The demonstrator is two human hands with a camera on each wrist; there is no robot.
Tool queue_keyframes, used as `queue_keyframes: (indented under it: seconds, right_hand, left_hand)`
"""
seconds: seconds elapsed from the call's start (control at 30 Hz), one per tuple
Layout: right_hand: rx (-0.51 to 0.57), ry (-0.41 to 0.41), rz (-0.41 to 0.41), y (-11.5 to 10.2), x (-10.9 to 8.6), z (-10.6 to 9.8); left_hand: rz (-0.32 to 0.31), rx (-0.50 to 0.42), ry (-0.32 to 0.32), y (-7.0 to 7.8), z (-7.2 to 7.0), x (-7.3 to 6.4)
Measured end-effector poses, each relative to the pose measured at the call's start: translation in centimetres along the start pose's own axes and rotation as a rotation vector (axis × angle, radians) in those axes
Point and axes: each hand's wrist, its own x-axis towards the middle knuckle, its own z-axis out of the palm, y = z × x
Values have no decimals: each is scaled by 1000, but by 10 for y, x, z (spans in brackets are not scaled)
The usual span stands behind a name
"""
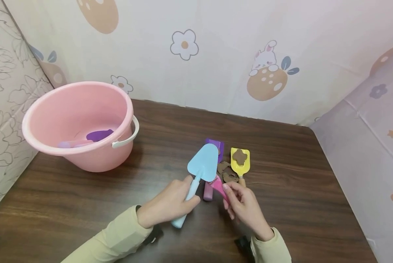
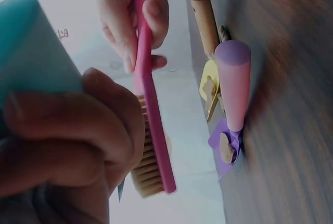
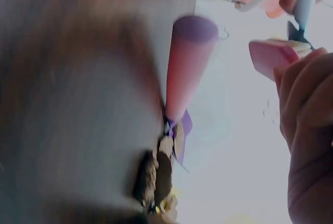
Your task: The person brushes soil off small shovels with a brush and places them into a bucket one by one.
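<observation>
- Now the left hand [image 1: 170,201] curls round the handle of a blue trowel [image 1: 203,160], held above the table [image 1: 301,201].
- The right hand [image 1: 245,207] pinches a pink brush [image 1: 220,187] — bristles at the trowel blade; I cannot tell if they touch.
- Nearby on the table: a purple shovel [image 1: 220,144] and a yellow shovel [image 1: 242,170] — both bearing brown pieces [image 1: 240,156].

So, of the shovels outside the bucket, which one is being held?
The light blue shovel, gripped in the left hand; the yellow shovel and the purple shovel lie on the table.
</observation>
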Motion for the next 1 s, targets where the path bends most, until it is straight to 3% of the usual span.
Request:
queue_keyframes:
  seconds: [0.2, 0.53, 0.67, 0.8, 1.0]
  right_hand:
    - [-25, 131, 54, 2, 2, -13]
    - [-21, 139, 64, 1, 4, -14]
    - [-51, 107, 32, 0, 4, -11]
    - [-87, 19, -18, 0, 2, -4]
    - [-30, -95, -38, -1, -1, 5]
  left_hand:
    - [40, 3, -49, -4, 3, -3]
    - [32, -2, -55, -4, 2, -2]
    - [24, -5, -10, -2, -3, -1]
    - [27, 9, 10, 0, -4, 1]
    - [25, 22, 9, 0, -2, 2]
